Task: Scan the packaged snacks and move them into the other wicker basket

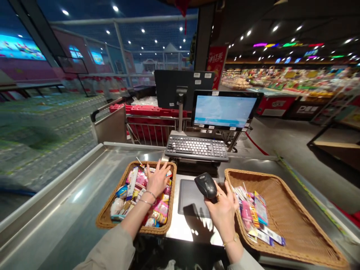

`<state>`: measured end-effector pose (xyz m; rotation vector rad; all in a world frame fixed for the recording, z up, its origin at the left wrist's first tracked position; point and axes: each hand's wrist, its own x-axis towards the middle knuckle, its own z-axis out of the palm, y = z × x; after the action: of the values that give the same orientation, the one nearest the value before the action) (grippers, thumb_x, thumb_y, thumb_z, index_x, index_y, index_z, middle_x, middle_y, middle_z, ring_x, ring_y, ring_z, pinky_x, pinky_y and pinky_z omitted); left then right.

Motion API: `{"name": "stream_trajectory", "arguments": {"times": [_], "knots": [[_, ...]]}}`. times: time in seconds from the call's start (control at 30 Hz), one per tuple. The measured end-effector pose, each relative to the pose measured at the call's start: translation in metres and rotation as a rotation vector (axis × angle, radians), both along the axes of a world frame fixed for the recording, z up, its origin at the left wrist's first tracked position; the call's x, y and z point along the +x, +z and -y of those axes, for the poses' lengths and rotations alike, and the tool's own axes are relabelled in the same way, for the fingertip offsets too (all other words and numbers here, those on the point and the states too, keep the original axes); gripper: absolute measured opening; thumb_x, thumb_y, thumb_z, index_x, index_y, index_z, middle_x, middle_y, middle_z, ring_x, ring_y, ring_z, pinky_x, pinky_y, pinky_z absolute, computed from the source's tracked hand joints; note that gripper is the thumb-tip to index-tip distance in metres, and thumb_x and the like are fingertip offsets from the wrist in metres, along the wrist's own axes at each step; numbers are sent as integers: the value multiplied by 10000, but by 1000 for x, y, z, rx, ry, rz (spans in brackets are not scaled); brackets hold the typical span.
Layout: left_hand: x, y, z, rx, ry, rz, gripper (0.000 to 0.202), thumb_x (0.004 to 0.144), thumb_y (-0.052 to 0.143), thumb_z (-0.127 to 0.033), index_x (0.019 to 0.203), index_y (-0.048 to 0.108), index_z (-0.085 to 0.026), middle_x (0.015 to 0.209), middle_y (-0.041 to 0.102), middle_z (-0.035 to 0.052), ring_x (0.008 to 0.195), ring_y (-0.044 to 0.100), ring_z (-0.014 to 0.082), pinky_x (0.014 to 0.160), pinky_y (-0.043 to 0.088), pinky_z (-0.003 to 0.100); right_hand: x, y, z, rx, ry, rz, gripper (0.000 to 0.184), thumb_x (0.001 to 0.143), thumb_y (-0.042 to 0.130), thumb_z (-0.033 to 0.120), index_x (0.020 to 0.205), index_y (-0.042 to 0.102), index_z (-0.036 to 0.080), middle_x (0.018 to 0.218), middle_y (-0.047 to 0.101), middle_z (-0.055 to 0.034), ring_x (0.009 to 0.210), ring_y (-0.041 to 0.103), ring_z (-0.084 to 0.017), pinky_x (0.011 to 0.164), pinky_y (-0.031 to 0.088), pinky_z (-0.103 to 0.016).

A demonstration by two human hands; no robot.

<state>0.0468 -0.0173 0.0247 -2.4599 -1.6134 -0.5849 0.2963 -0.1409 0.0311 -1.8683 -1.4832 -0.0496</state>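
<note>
My left hand [159, 179] is over the far part of the left wicker basket [104, 215], its fingers spread and nothing visibly gripped. Packed into that basket are many small wrapped sweets and snacks [137, 183], some hidden beneath my hand and forearm. A black handheld barcode scanner [206, 185] is gripped in my right hand [223, 206], above the grey pad [185, 195] between the baskets. Close to my right hand is the right wicker basket [292, 202]. Several packets [250, 213] lie at its left side, among them a pink one and long white-and-purple sticks.
Beyond the metal counter [81, 187] stand a black keyboard [197, 146], a lit monitor [225, 110] and a second screen turned away [180, 88]. A shopping cart [149, 129] is behind them. Stacked bottle packs [56, 127] fill the left, and shop shelves lie far right.
</note>
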Motion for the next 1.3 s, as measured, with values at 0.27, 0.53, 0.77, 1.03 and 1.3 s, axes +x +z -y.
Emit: {"name": "stream_trajectory", "arguments": {"times": [0.27,0.53,0.77,1.03,1.3], "knots": [[-70,-7,-17,-11,93,-122,445,907,490,-264,1350,518,-304,1461,490,50,1452,254,320,1098,-112,726,-15,-1,-11,-6,34,-32,212,706,566,289,863,703,248,1242,662,-3,1377,341,-312,1100,158,-552],[-113,-10,-41,-51,11,-342,424,887,561,-260,1297,571,-369,1528,396,65,1461,216,345,1089,-60,742,-23,-11,-17,-2,42,8,211,715,561,332,857,695,253,1243,662,-2,1380,338,-311,1089,170,-556],[-123,-16,-61,-106,-102,-419,384,851,647,-296,1218,624,-403,1556,346,49,1469,178,355,1093,-36,735,-28,-15,-21,15,20,31,208,706,533,335,800,696,246,1202,683,-25,1352,370,-312,1078,179,-547],[-127,-21,-82,-133,-171,-366,394,772,723,-264,1127,668,-426,1548,363,0,1485,117,316,1120,-82,676,-33,-15,-20,21,-24,18,222,692,516,359,769,695,252,1177,695,-21,1334,395,-304,1081,180,-528],[-125,-11,-76,-169,-182,-310,235,785,664,-168,898,749,-356,1489,457,-8,1475,174,303,1134,-87,657,-32,-18,-18,27,-32,28,214,697,532,356,799,689,250,1189,689,-27,1332,398,-311,1067,194,-544]]}}
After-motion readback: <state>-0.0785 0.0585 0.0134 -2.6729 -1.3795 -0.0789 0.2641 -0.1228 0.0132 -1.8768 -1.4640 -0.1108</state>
